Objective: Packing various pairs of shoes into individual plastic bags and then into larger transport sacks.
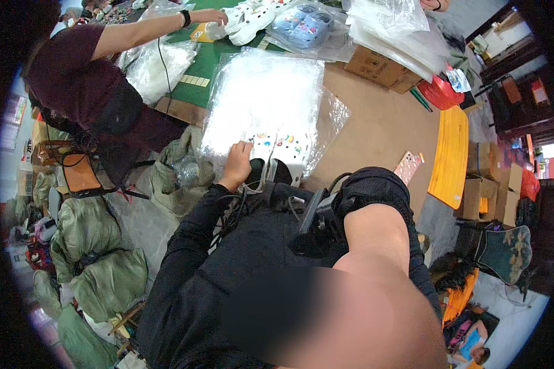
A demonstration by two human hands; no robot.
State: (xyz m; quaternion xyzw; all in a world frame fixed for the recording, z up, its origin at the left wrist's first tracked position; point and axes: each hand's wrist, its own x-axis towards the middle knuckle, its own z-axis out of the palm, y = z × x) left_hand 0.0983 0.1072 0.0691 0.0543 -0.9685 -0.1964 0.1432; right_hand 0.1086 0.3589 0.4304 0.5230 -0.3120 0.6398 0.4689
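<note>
Two white clogs with small coloured charms on their uppers sit at the near edge of the tabletop, lying on a big sheet of clear plastic bags. The left hand is down on the nearer shoe, fingers curled together against its edge by the charms; how firmly it grips I cannot tell. The right hand is out of view, hidden somewhere behind the raised right forearm. These look like light foam shoes, springy rather than stiff, nothing fragile but the charms, which could pop off, so the heel rim or side wall seems the safest hold. Their long axis appears to run away from the person, toes toward the far side, though glare blurs the outline. The plastic underneath looks slippery. Further out, a phone lies to the right, and a co-worker's hand reaches for more white clogs.
</note>
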